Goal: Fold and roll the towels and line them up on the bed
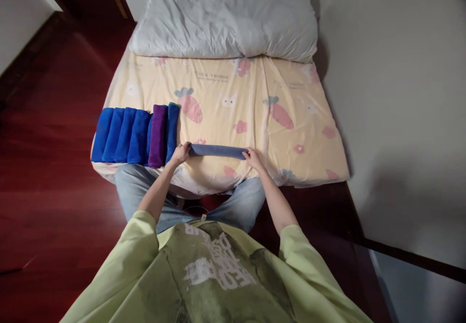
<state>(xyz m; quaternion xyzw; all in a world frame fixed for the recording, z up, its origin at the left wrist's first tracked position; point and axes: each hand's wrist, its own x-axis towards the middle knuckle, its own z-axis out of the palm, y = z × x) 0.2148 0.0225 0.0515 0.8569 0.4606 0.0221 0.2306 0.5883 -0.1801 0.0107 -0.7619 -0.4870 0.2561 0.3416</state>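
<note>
A grey-blue folded cloth [217, 151] lies as a narrow strip across the near part of the bed [233, 104]. My left hand [181, 153] grips its left end with fingers curled around it. My right hand [252, 158] pinches its right end. Just left of my left hand stands a row of folded towels: several bright blue ones [122, 135], one purple [158, 135] and one more blue [172, 129], side by side along the bed's left edge.
A grey-white pillow or duvet [225, 14] fills the head of the bed. The sheet is pale yellow with carrot prints. Dark red wooden floor [47, 177] lies to the left, a white wall [400, 94] to the right. My knees touch the bed's near edge.
</note>
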